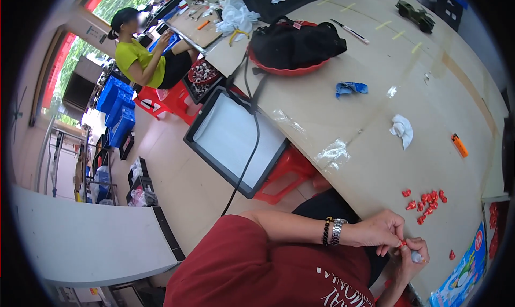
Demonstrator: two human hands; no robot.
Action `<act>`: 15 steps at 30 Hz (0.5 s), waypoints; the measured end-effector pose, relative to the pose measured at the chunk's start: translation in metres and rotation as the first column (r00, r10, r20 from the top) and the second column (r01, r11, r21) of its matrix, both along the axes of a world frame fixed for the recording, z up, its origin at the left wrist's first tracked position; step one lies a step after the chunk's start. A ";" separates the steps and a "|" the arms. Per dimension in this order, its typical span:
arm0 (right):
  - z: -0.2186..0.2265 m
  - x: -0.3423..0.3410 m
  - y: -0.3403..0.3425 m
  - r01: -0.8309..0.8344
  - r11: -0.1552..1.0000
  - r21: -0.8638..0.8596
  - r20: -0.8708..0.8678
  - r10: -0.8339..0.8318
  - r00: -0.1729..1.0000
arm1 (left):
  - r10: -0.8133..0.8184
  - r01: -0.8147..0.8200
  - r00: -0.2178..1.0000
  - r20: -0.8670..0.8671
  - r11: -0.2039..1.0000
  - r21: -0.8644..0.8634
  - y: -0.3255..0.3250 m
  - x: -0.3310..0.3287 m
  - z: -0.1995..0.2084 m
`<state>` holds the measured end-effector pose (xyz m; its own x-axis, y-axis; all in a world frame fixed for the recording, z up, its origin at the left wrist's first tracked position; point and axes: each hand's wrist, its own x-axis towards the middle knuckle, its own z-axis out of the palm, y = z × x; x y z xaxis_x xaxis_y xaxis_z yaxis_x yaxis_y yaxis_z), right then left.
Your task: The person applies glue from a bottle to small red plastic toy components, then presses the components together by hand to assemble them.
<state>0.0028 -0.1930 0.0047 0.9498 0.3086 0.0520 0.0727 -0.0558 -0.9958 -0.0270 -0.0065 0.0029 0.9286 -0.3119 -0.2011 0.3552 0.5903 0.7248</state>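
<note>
Head view. Left hand (382, 229), with dark beaded bracelet (325, 231) and metal watch (337, 231) on its wrist: thumb and forefinger pinching a small red piece (403, 243) above the table's near edge. Right hand (411, 265): fingers curled around a small pale object (417, 257), its kind unclear, fingertips next to the red piece; whether they press it too, cannot tell.

Table (370, 162), beige: a loose cluster of red pieces (427, 201) beyond the hands; one single red piece (452, 254) apart from it, near a blue printed packet (462, 269). Farther off: slim orange item (460, 145); crumpled white tissue (402, 130); crumpled blue wrapper (352, 88); black bag (295, 43) in a red tray (292, 71); green toy vehicle (415, 16).

Left of table: grey-rimmed tray (196, 140); seated co-worker in yellow-green top (140, 63).
</note>
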 end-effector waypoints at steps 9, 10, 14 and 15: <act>-0.003 0.005 0.007 -0.009 1.000 0.011 0.042 0.008 0.999 | -0.018 0.018 1.000 -0.003 1.000 -0.022 0.009 0.005 0.004; -0.003 0.005 0.007 -0.008 1.000 0.011 0.040 0.008 0.999 | -0.018 0.018 1.000 -0.004 1.000 -0.022 0.009 0.006 0.004; -0.005 0.006 0.005 -0.011 1.000 -0.013 0.037 0.011 0.999 | -0.022 0.022 1.000 -0.013 1.000 -0.014 0.009 0.006 0.002; -0.005 0.006 0.004 -0.008 1.000 -0.019 0.036 0.009 0.999 | -0.025 0.024 1.000 -0.016 1.000 -0.018 0.008 0.006 0.001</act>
